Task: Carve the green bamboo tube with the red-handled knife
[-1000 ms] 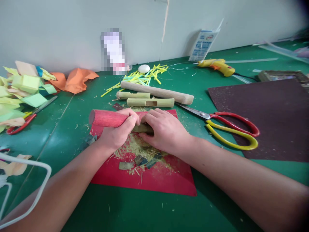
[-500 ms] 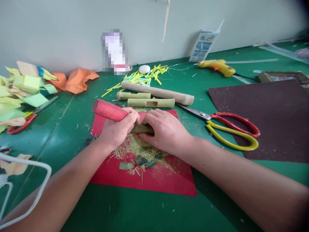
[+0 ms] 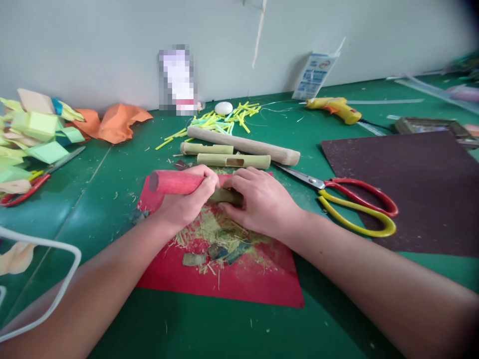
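My left hand point(image 3: 190, 197) is closed round the thick red handle point(image 3: 175, 182) of a tool whose working end is hidden by my fingers. The handle's blunt end points left. My right hand point(image 3: 258, 199) grips a short piece of bamboo point(image 3: 230, 197), with its thumb along the near side and its fingers over the top. Both hands meet above a red sheet point(image 3: 262, 289), where pale shavings point(image 3: 209, 227) and several dark bamboo chips point(image 3: 237, 252) lie.
Behind my hands lie two cut bamboo pieces point(image 3: 254, 160) and a wooden stick point(image 3: 243, 144). Large scissors point(image 3: 359, 199) rest at right, partly over a dark board point(image 3: 411, 189). Farther back is a yellow glue gun point(image 3: 333, 107). Folded papers point(image 3: 37, 129) pile up at left.
The red handle has swung from a slant to nearly level, its blunt end lower and slightly to the right. My right hand still grips the bamboo. The view has shifted a little.
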{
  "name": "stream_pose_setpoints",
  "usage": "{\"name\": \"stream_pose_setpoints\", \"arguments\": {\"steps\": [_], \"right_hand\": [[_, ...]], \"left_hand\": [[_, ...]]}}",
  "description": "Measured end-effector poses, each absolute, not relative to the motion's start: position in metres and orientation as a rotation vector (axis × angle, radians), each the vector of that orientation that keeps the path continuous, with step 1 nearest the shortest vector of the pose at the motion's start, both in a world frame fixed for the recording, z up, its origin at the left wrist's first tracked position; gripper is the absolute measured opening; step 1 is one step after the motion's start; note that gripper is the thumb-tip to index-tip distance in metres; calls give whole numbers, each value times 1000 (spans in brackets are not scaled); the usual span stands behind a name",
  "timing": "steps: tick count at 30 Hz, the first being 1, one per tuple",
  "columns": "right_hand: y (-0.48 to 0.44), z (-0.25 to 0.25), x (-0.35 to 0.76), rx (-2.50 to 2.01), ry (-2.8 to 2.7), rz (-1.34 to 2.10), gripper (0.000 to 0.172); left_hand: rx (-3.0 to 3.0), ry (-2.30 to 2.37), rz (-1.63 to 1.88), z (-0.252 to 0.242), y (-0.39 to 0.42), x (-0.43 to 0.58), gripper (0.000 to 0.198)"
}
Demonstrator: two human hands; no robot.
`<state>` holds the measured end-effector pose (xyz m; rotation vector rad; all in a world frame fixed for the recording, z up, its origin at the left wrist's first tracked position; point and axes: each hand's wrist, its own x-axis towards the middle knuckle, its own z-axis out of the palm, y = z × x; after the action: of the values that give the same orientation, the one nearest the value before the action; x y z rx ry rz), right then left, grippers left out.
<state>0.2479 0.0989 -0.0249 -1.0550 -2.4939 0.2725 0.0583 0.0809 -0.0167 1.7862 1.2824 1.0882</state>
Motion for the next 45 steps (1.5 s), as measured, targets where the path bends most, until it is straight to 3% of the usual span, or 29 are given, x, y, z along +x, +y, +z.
{"name": "stream_pose_setpoints", "arguments": {"steps": [11, 17, 24, 34, 45], "right_hand": [[106, -28, 253, -965, -2378, 443, 27], [109, -32, 255, -994, -1946, 431, 25], [106, -30, 255, -1093, -1825, 522, 23], [107, -33, 255, -1100, -1945, 563, 25], [103, -26, 251, -1079, -2360, 418, 23]], "left_hand": [[1729, 1284, 1029, -16, 87, 56, 27], [1641, 1285, 964, -11, 84, 57, 28], [1630, 1278, 939, -11, 87, 54, 28], [1604, 1204, 1047, -14, 91, 50, 38], [1561, 1232, 1100, -10, 87, 54, 25]]}}
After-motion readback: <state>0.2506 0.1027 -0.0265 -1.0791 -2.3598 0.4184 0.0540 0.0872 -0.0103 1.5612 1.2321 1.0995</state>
